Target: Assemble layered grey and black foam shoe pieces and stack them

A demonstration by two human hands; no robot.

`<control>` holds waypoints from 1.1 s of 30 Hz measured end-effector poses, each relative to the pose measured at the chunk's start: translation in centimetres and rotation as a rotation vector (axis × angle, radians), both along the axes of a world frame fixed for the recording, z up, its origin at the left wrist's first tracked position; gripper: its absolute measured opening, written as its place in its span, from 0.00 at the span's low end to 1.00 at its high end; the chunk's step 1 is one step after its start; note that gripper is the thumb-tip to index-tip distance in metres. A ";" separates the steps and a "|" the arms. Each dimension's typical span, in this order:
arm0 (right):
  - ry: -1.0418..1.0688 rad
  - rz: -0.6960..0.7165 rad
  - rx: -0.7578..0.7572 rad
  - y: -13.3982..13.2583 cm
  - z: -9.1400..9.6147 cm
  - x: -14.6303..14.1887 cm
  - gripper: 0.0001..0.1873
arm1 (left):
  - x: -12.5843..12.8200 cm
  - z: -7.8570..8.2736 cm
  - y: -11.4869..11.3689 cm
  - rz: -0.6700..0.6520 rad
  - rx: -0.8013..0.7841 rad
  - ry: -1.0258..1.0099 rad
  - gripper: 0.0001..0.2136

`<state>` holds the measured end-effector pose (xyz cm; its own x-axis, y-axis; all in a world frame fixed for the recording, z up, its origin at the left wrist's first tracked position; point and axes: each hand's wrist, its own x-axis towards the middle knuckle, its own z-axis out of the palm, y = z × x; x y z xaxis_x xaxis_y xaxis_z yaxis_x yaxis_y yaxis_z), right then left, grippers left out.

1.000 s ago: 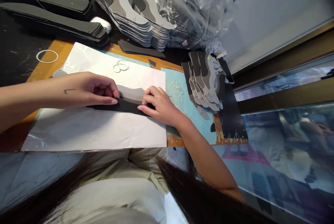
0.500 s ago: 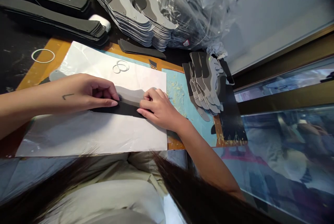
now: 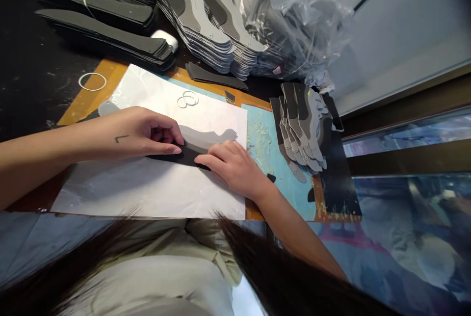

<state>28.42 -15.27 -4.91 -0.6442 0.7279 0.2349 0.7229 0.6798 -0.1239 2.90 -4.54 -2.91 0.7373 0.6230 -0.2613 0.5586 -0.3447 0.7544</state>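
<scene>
A long black strip (image 3: 189, 155) of thin sheet material lies along the near edge of a light grey, wavy-edged piece (image 3: 202, 137), both on a white sheet (image 3: 147, 188). My left hand (image 3: 154, 134) is closed on the strip, thumb and index finger pinching near its middle, the other fingers curled. To its right, my right hand (image 3: 235, 166) rests over both pieces with fingers bent together and thumb along the strip, gripping it against the sheet. The right ends of the pieces are partly hidden under that hand; the left part is behind my left hand and forearm.
Stacked black strips (image 3: 106, 31) lie at the back left, beside piled grey-and-black pieces (image 3: 202, 41) and a clear plastic bag (image 3: 290, 21). Fanned pieces (image 3: 300, 124) lie on a blue sheet (image 3: 259, 134) at right. White rings (image 3: 189, 99) sit behind my hands.
The view has shifted, so the table appears farther right and lower. My right hand has flattened and its fingers lie farther over the strip, exposing more of the grey piece's far edge. My left pinch stays.
</scene>
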 end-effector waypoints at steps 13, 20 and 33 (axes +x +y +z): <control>-0.126 -0.001 0.063 1.1 0.6 -2.5 0.19 | 0.0 0.0 -0.1 -0.038 0.016 -0.092 0.11; 0.025 0.135 0.106 1.3 -0.2 -1.8 0.19 | -0.9 0.5 0.7 -0.072 -0.013 -0.035 0.10; 0.015 0.127 0.030 1.5 -0.4 -1.9 0.20 | -1.7 0.8 1.2 -0.077 -0.018 0.095 0.09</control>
<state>26.56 -13.82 -5.27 -0.7272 0.6327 0.2661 0.6286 0.7696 -0.1120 1.17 -3.29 -2.14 0.7542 0.5603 -0.3425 0.6001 -0.3762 0.7060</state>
